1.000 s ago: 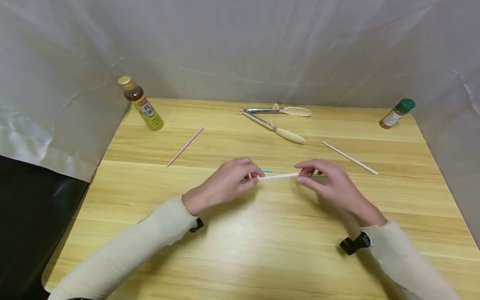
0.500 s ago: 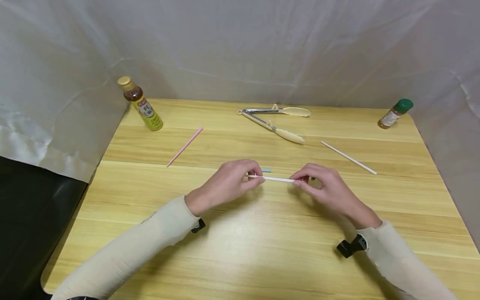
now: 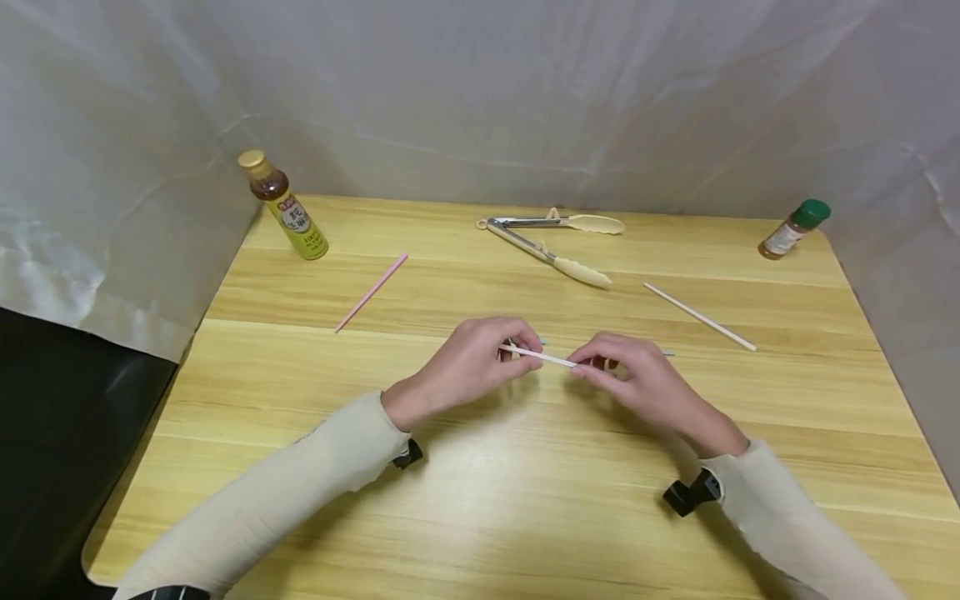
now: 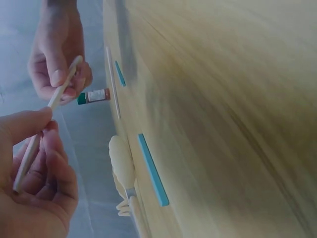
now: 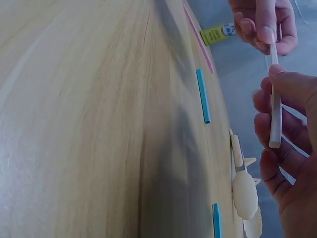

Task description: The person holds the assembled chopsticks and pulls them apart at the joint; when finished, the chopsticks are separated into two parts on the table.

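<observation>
Both hands hold one thin white stick (image 3: 557,360) over the middle of the table. Thumb and fingers of my left hand (image 3: 480,362) pinch it, and one end sticks out past them into the palm side. My right hand (image 3: 641,379) pinches the stick further right, a short gap from the left fingertips. The right wrist view shows its squared end lying across the curled right fingers. Beneath the hands lie two short blue sticks, one (image 4: 152,169) nearer the left hand and another (image 4: 120,73) nearer the right; in the head view the hands mostly cover them.
A pink stick (image 3: 371,293) lies at the left, another white stick (image 3: 700,317) at the right. Spread tongs (image 3: 581,272) with cream tips lie at the back. A yellow-labelled sesame oil bottle (image 3: 298,225) stands back left, a green-capped seasoning jar (image 3: 793,231) back right.
The hands have drawn closer together, the right one moving left and the left one slightly right. The held stick has tilted, its right end now lower, and more of it shows behind the left fingertips.
</observation>
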### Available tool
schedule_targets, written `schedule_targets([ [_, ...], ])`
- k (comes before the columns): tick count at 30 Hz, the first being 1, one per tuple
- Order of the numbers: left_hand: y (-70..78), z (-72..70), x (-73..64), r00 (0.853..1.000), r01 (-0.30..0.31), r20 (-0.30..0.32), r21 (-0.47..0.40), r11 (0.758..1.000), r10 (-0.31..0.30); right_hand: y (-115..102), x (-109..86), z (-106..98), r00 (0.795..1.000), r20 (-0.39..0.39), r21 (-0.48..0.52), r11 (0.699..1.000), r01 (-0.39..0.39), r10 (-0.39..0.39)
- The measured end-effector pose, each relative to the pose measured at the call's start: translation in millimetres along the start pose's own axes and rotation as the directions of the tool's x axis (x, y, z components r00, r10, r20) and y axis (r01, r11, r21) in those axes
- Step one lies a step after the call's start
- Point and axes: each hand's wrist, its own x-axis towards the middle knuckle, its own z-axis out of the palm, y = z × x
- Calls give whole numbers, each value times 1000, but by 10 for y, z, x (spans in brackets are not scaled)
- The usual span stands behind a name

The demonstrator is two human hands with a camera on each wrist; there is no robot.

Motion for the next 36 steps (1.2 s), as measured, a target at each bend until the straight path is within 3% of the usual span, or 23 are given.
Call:
schedule_targets([
  [7,-2,-13,-6,999,14,-39,-154,988,-20,-8,-4,-25,999,-37,13,999,-38,38],
  [11,10,-7,-5,997,31,-58,-232,972,-46,0,2,-20,999,-42,19,1000,-10,11],
  [15,24,16,2,997,10,-67,-282,959,-30,3,7,-4,999,-42,31,999,22,-21],
  [25,53,121,47,997,-38,-75,-264,964,19,-37,24,49,1000,-2,56,998,30,-30],
  [36,-10,229,40,1000,27,-1,-232,972,-28,-101,48,11,996,-74,89,995,-47,54],
])
